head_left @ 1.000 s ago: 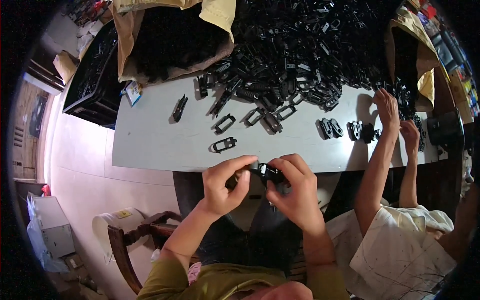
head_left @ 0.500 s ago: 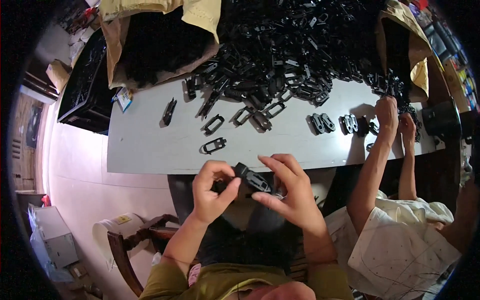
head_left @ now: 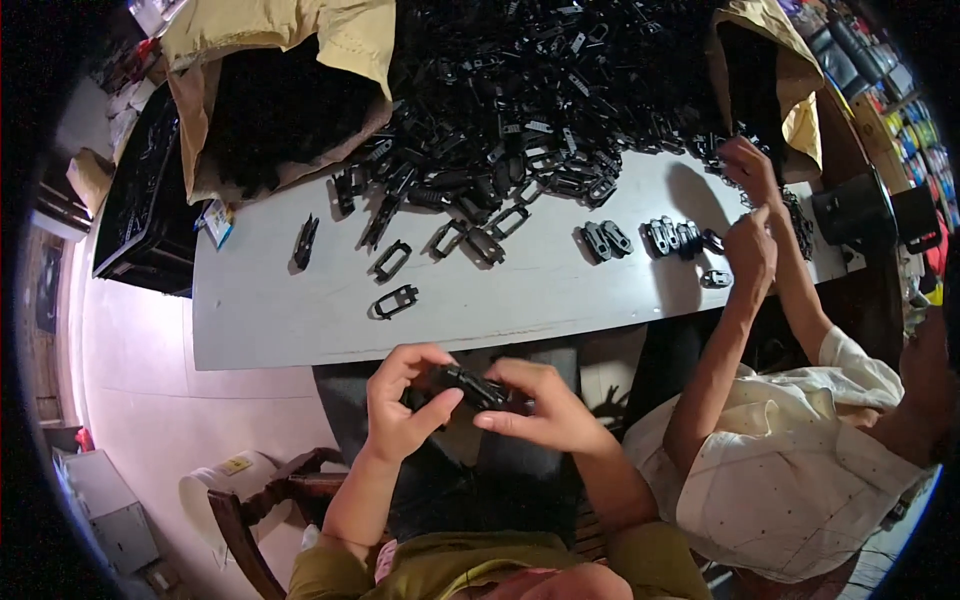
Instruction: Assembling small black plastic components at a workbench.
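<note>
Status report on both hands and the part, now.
Left hand and right hand both gripping one black plastic part over the lap. Grey table ahead. Nothing in the way.

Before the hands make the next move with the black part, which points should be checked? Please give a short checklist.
1. Both hands on the black plastic part: ok, left hand and right hand pinch it.
2. Part held off the grey table: ok.
3. Pieces fully joined: cannot tell, fingers cover it.
4. Loose frame piece close by: ok.
5. Co-worker's hand apart from these hands: ok.
</note>
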Motion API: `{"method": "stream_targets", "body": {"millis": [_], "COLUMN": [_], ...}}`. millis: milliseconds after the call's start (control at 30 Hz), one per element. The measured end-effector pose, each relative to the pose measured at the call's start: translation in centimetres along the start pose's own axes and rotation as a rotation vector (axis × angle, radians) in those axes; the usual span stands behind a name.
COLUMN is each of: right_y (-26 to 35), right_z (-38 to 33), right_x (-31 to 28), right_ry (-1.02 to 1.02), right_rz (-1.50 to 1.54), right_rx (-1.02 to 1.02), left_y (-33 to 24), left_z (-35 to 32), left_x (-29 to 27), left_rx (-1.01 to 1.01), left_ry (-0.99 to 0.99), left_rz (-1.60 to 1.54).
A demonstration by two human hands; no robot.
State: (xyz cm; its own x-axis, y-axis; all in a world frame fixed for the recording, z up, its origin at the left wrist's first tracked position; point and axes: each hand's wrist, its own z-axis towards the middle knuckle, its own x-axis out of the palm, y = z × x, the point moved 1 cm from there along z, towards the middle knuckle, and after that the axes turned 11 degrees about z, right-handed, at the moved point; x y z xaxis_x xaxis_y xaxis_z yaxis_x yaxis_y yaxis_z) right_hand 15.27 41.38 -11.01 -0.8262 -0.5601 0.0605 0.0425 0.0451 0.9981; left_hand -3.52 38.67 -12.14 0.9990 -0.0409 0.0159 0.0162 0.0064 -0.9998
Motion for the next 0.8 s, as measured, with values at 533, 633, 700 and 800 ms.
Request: {"method": "stream_targets", "body": {"millis": [533,633,700,800], "right_y": [-1.8,-3.4,-3.4,-3.6], "right_z": [3.1,4.4,4.7,4.7], "right_x": [-8.7,-8.5,-6.7,-4.6], "right_ry": [-0.803,-0.732,-0.695,-0.643], "right_rz": [-1.179,-1.228,-1.199,-1.168], "right_rx": [-0.203,-0.268,-0.326,-0.393], "left_y": [1.7,0.5,0.5,-0.6], "left_z": [-0.6,0.8,3.0,6.1], "left_x": [-1.0,-4.0,-7.1,-10.3], "left_rx": [0.565,0.543,0.451,0.328], "left_ry": [0.062,-0.307,-0.657,-0.806], "left_rz": [0.923,1.143,1.207,1.257]}}
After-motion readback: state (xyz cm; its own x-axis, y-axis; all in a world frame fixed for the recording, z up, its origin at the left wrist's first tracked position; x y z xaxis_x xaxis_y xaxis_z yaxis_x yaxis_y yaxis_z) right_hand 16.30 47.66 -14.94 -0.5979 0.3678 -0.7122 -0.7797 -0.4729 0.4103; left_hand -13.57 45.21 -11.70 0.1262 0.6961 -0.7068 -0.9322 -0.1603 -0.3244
